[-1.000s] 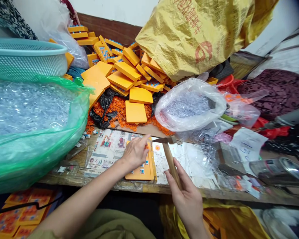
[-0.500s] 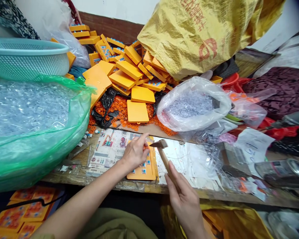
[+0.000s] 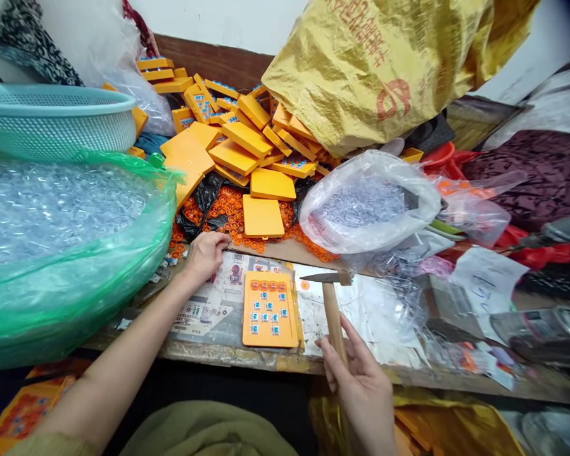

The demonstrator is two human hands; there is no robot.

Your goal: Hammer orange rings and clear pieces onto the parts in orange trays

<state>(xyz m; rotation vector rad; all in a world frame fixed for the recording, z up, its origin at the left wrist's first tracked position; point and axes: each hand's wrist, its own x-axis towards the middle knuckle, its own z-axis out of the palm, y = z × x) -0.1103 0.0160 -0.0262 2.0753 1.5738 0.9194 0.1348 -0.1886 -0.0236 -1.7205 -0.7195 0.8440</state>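
My right hand (image 3: 361, 377) is wrapped round the wooden handle of a hammer (image 3: 333, 310), its head raised over the white surface right of the panel. An orange plastic panel (image 3: 270, 335) lies flat on the bench. Along its top sits a row of orange rings (image 3: 265, 285), and small blue-centred pieces (image 3: 263, 316) fill spots below. My left hand (image 3: 206, 256) is up at the front edge of a heap of loose orange rings (image 3: 228, 206), fingertips pinched together. What they hold, if anything, cannot be made out.
Orange cases (image 3: 242, 136) are piled behind the rings. A green bag of clear plastic parts (image 3: 66, 209) bulges at left, below a light blue basket (image 3: 57, 114). A white bag of clear parts (image 3: 361, 202) stands right. A yellow sack (image 3: 408, 69) hangs over the back.
My left hand has moved from the panel to the up-left, to the loose rings, uncovering the panel's top row. The hammer has shifted slightly right, its handle now more upright.
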